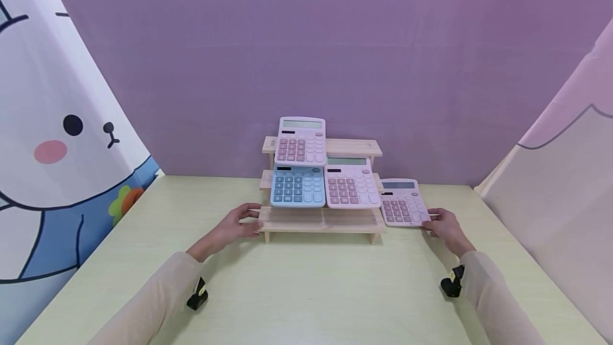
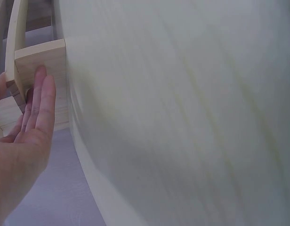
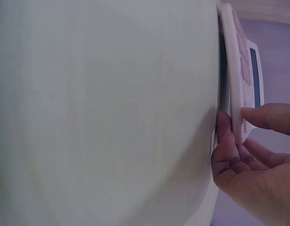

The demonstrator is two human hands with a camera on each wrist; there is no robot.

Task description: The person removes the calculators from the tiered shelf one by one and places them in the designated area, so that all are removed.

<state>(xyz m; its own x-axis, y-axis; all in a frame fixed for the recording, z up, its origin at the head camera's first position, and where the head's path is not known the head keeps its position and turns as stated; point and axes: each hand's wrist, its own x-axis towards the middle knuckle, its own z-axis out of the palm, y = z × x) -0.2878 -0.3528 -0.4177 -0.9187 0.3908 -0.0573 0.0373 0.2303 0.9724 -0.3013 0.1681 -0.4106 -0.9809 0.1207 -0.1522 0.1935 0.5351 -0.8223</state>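
Note:
My right hand (image 1: 442,228) pinches the lower right corner of a pink calculator (image 1: 404,207) beside the wooden stand. Its near edge tilts off the table in the right wrist view, thumb (image 3: 272,117) on top and fingers beneath. With my left hand (image 1: 234,224) I hold the left end of the stand's lowest step (image 1: 322,220). The left wrist view shows fingers (image 2: 47,101) along the end leg (image 2: 46,59), the thumb over the board's edge. A pink calculator (image 1: 301,142) leans at the top left, above a blue calculator (image 1: 298,188); another pink calculator (image 1: 351,185) leans beside the blue one.
The stepped wooden stand rises toward the purple back wall (image 1: 306,57) on a pale table (image 1: 306,286). A cartoon-printed cloth (image 1: 57,95) hangs at the left, and a pale cloth (image 1: 555,185) at the right. Each sleeve carries a black wrist device.

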